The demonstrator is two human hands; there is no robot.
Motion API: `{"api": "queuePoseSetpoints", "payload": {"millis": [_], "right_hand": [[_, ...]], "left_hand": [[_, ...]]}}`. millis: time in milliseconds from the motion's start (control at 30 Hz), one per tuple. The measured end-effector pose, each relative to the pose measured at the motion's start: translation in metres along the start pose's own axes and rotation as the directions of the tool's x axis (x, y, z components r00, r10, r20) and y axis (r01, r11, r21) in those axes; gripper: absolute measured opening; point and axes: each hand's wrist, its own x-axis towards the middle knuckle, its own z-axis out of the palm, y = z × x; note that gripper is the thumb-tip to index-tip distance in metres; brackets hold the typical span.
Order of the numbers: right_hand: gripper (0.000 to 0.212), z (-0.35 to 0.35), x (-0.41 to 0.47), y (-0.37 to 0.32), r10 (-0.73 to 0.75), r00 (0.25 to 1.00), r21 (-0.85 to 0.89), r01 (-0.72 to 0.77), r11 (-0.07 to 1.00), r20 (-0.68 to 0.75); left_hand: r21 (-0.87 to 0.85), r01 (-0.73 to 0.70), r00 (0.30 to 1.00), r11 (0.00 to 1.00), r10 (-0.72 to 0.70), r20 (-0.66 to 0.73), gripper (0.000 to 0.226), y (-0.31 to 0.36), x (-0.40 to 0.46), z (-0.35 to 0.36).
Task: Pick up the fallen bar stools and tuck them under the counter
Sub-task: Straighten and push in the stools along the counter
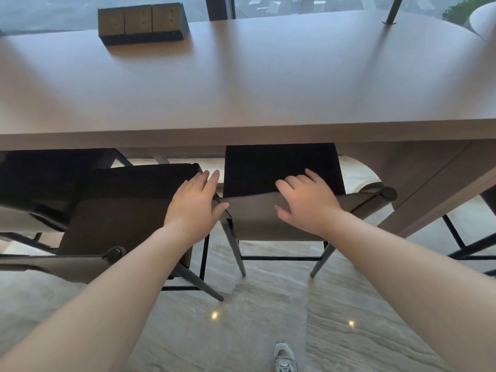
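A: Item one, the right-hand bar stool [279,216]?
B: Recorded upright on four legs, its dark seat partly beneath the counter [241,84] edge, the low grey backrest still outside. It is judged to be placed so for a final push inward.

A: Item two?
B: A second bar stool [128,210], just to the left, also upright (turned slightly askew), its seat only reaching the counter edge. A third dark seat is noted further left, already under.

A: Hands?
B: The right hand [306,202] is laid over the backrest top, fingers draped onto the seat, loosely bent rather than clamped. The left hand [194,205] is set at the gap between the two stools, fingers straight and together, thumb touching the right stool's backrest corner. Both arms are extended forward, nearly straight.

A: Surroundings?
B: A dark socket box [142,24] on the counter; pale stone floor [268,318]; one grey sneaker [285,357] below.
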Motion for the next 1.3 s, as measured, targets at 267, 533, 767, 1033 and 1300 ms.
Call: {"api": "queuePoseSetpoints", "payload": {"millis": [267,533,767,1033,1300], "right_hand": [[0.044,-0.009,0.038,-0.143,-0.226,0.964,0.230,0.254,0.939,-0.141],[0.072,0.004,0.064,-0.273,-0.185,0.981,0.409,0.150,0.900,0.049],[0.050,0.022,0.083,-0.330,-0.020,0.989,0.473,-0.054,0.879,0.150],[0.023,0.018,0.093,-0.323,-0.181,0.973,0.255,0.141,0.957,0.140],[0.023,0.019,0.106,-0.300,-0.165,0.986,0.218,0.166,0.962,-0.020]], "left_hand": [[0.047,0.107,0.992,0.993,-0.110,0.062,0.086,-0.086,-0.065,-0.041],[-0.012,0.203,0.938,0.979,-0.191,0.288,0.109,-0.216,-0.149,-0.048],[0.184,0.218,0.954,0.958,-0.249,0.164,0.075,-0.319,-0.181,-0.042],[0.263,0.352,0.920,0.898,-0.383,0.078,0.060,-0.392,-0.199,-0.045],[0.175,0.303,0.952,0.937,-0.290,-0.094,0.063,-0.386,-0.182,-0.039]]}}
